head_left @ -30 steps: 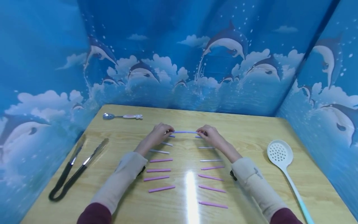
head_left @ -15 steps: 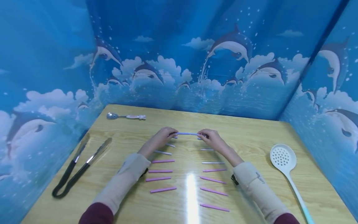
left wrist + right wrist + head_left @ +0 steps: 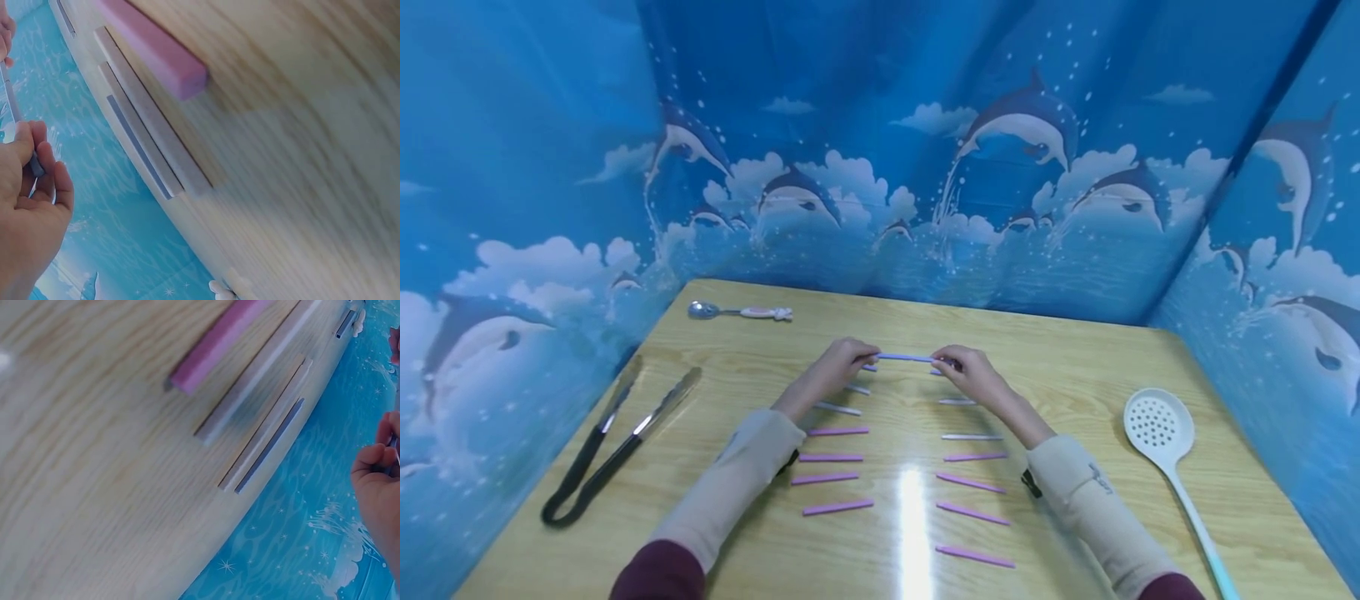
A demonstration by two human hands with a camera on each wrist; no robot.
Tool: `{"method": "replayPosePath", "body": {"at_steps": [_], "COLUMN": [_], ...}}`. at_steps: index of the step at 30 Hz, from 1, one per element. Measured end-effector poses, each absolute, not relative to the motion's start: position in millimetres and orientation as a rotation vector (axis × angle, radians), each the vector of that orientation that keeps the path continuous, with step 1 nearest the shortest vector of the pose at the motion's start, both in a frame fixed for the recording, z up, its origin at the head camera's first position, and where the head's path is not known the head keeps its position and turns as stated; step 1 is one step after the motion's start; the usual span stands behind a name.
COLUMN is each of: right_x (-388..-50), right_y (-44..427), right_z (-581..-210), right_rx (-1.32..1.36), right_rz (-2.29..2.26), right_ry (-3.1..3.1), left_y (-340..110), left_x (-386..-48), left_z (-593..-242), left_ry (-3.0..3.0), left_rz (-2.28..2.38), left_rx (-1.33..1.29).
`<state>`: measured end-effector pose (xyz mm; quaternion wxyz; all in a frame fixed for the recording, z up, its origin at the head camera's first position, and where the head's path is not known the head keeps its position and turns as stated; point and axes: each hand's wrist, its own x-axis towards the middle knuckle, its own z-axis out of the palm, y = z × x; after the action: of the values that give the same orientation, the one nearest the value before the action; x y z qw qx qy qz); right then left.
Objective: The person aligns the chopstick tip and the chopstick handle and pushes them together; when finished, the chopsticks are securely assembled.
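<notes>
A thin blue-violet stick [image 3: 906,357] spans between both hands near the back of the table. The left hand [image 3: 838,367] pinches its left end; the right hand [image 3: 973,373] pinches its right end. In the left wrist view the left hand [image 3: 34,206] has its thumb and fingertips on the stick [image 3: 11,94], held above the table. The right hand [image 3: 378,481] shows only partly at the right wrist view's edge. Below the hands lie two columns of short sticks, pink ones [image 3: 838,507] nearer the front and pale or blue ones [image 3: 972,437] farther back, some partly hidden by the hands.
Black-handled tongs [image 3: 597,467] lie open on the left of the table [image 3: 1075,358]. A spoon [image 3: 741,312] rests at the back left. On the right is a white slotted skimmer [image 3: 1159,423] with a long handle. A dolphin-print curtain [image 3: 850,225] stands behind.
The head view has shifted slightly, so the whole scene sits a little farther right. Both hands still pinch the same stick, with little visible movement over the table.
</notes>
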<state>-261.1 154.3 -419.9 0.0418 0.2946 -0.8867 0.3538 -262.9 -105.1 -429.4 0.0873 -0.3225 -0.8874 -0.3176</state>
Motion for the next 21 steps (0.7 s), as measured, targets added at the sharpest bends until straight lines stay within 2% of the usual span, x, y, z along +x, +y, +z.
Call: {"method": "replayPosePath", "body": {"at_steps": [21], "right_x": [-252.3], "right_y": [160.3], "right_z": [-418.1], "right_rx": [0.915], "right_rz": [1.159], "right_ry": [-2.653], "left_y": [-99.8], "left_x": [-253.9], "left_z": [-425.8], "left_ry": [-2.572], "left_rz": [-0.9], "left_rx": [-0.985]}}
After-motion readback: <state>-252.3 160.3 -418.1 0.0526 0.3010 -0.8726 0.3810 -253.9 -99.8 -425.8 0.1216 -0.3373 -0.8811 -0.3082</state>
